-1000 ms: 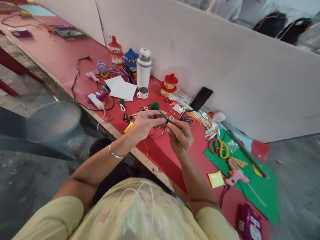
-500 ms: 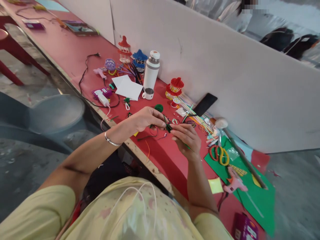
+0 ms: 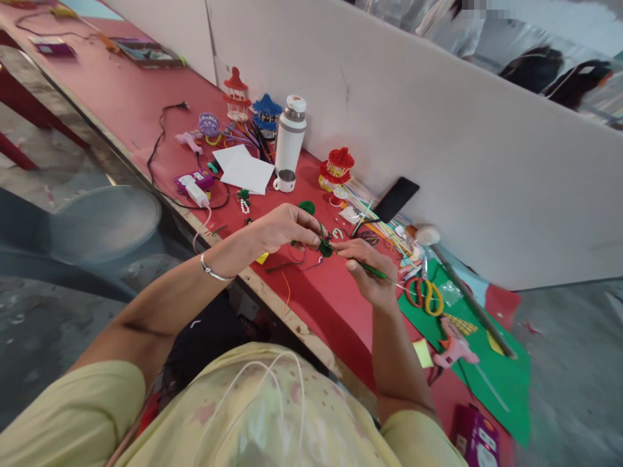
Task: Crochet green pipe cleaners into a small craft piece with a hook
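Over the red table, my left hand (image 3: 292,228) pinches a small dark green yarn piece (image 3: 326,248), with a green strand running up by its fingers. My right hand (image 3: 367,263) grips a crochet hook (image 3: 372,268) with a green handle; its thin metal shaft sticks out behind the hand to the right. The hook's front end points at the yarn piece, and whether it sits inside a loop is too small to tell. A ball of green yarn (image 3: 306,207) rests just beyond my left hand.
A white thermos (image 3: 291,136) and its cup (image 3: 285,181) stand behind my hands. To the right lie a phone (image 3: 398,199), scissors (image 3: 432,298) and a pink glue gun (image 3: 456,344) on green sheet (image 3: 511,389). Red pipe-cleaner lantern (image 3: 337,167) stands by the partition (image 3: 438,162).
My right hand has turned and shifted slightly right, bringing the hook's handle and shaft into clear sight. My left hand keeps its pinch on the yarn piece. The whole view has shifted slightly.
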{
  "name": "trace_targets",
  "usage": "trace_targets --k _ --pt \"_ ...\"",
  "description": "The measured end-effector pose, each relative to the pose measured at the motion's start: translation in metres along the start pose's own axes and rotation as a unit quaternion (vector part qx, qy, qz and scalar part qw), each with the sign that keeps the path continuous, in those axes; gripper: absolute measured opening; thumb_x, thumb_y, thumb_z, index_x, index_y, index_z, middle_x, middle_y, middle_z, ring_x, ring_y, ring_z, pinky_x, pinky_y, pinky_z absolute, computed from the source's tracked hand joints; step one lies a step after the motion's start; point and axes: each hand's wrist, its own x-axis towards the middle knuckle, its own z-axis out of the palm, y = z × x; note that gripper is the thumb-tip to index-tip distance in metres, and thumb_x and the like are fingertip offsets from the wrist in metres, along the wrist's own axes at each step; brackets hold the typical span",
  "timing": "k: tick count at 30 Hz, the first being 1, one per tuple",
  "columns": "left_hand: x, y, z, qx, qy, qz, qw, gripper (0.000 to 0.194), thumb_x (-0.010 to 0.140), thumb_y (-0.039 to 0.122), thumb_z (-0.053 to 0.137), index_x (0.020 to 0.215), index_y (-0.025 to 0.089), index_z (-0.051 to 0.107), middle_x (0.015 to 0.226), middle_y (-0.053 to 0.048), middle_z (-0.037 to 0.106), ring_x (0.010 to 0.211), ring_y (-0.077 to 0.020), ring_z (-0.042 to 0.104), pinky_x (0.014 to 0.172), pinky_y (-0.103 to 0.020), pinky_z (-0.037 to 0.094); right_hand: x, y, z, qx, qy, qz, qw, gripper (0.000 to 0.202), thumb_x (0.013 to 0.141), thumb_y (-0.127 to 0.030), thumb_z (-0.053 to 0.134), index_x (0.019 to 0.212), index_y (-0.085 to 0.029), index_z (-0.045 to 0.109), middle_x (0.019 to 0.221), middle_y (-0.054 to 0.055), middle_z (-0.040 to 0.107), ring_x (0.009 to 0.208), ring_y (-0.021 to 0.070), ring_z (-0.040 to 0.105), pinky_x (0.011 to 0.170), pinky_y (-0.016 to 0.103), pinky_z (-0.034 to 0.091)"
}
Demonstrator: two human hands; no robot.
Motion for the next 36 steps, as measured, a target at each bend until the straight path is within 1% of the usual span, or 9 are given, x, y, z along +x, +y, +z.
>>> trace_targets --k 6,10,14,17,20,24,28,31,36 --pt "0.000 -0.003 0.002 -0.022 -0.007 0.013 1.000 0.018 0.060 0.013 0.086 0.078 0.014 0.085 0.066 -0.008 0.076 0.055 -0.0144 0.066 0.049 -0.022 0.049 -0.010 0.022 0.012 0.152 0.063 0.094 0.982 0.024 0.098 -0.049 0.069 0.100 -0.028 0.081 0.106 0.008 0.086 0.100 0.0264 0.080 0.089 0.047 0.064" --pt "0.000 -0.013 0.012 -0.052 -0.006 0.039 0.998 0.024 0.062 0.017 0.089 0.086 0.013 0.086 0.071 -0.008 0.077 0.053 -0.0113 0.064 0.054 -0.023 0.052 -0.014 0.040 0.035 0.230 0.152 0.143 0.951 0.038 0.093 -0.063 0.071 0.093 -0.026 0.079 0.098 0.006 0.082 0.076 0.0177 0.073 0.066 0.033 0.058" --pt "-0.002 -0.021 0.023 -0.041 0.043 0.093 0.994 0.024 0.063 0.019 0.090 0.086 0.014 0.086 0.071 -0.005 0.077 0.054 -0.0099 0.063 0.056 -0.022 0.053 -0.014 0.044 0.048 0.232 0.202 0.156 0.939 0.039 0.088 -0.063 0.077 0.094 -0.025 0.079 0.095 0.004 0.076 0.073 0.0152 0.066 0.065 0.032 0.055" --pt "-0.005 -0.021 0.024 -0.011 0.041 0.104 0.994 0.024 0.065 0.023 0.091 0.087 0.016 0.086 0.069 -0.003 0.075 0.056 -0.0106 0.063 0.054 -0.021 0.052 -0.015 0.043 0.046 0.223 0.199 0.126 0.946 0.034 0.088 -0.059 0.078 0.095 -0.026 0.082 0.089 0.002 0.073 0.071 0.0144 0.063 0.067 0.033 0.054" --pt "-0.005 -0.019 0.021 0.008 0.017 0.113 0.993 0.024 0.074 0.037 0.091 0.086 0.017 0.087 0.073 -0.005 0.076 0.056 -0.0111 0.063 0.052 -0.022 0.052 -0.016 0.042 0.042 0.185 0.177 0.106 0.961 0.034 0.090 -0.059 0.076 0.096 -0.026 0.083 0.089 0.003 0.073 0.074 0.0160 0.064 0.071 0.036 0.055" --pt "-0.003 -0.019 0.021 0.010 0.033 0.110 0.993 0.031 0.074 0.047 0.092 0.080 0.017 0.086 0.072 -0.007 0.077 0.052 -0.0104 0.060 0.048 -0.022 0.050 -0.020 0.042 0.039 0.153 0.165 0.112 0.968 0.037 0.092 -0.062 0.072 0.098 -0.027 0.083 0.094 0.006 0.075 0.081 0.0194 0.069 0.072 0.038 0.056" --pt "-0.002 -0.019 0.021 -0.075 0.026 0.031 0.996 0.032 0.065 0.040 0.098 0.081 0.014 0.086 0.075 -0.009 0.079 0.051 -0.0107 0.063 0.045 -0.021 0.047 -0.021 0.042 0.038 0.139 0.149 0.098 0.974 0.037 0.093 -0.062 0.070 0.099 -0.028 0.082 0.096 0.007 0.077 0.085 0.0214 0.072 0.075 0.040 0.059" --pt "-0.002 -0.021 0.019 -0.112 0.000 -0.011 0.994 0.033 0.063 0.033 0.098 0.087 0.014 0.087 0.078 -0.010 0.080 0.048 -0.0104 0.063 0.044 -0.021 0.046 -0.019 0.041 0.039 0.165 0.159 0.086 0.970 0.034 0.093 -0.059 0.072 0.097 -0.028 0.082 0.093 0.006 0.076 0.080 0.0191 0.070 0.070 0.036 0.057" --pt "-0.004 -0.026 0.022 -0.054 0.034 0.049 0.997 0.022 0.070 0.023 0.088 0.091 0.015 0.087 0.071 -0.007 0.078 0.051 -0.0123 0.064 0.045 -0.022 0.048 -0.016 0.040 0.040 0.161 0.212 0.110 0.958 0.036 0.090 -0.060 0.075 0.093 -0.025 0.082 0.091 0.004 0.074 0.072 0.0163 0.066 0.068 0.035 0.056"
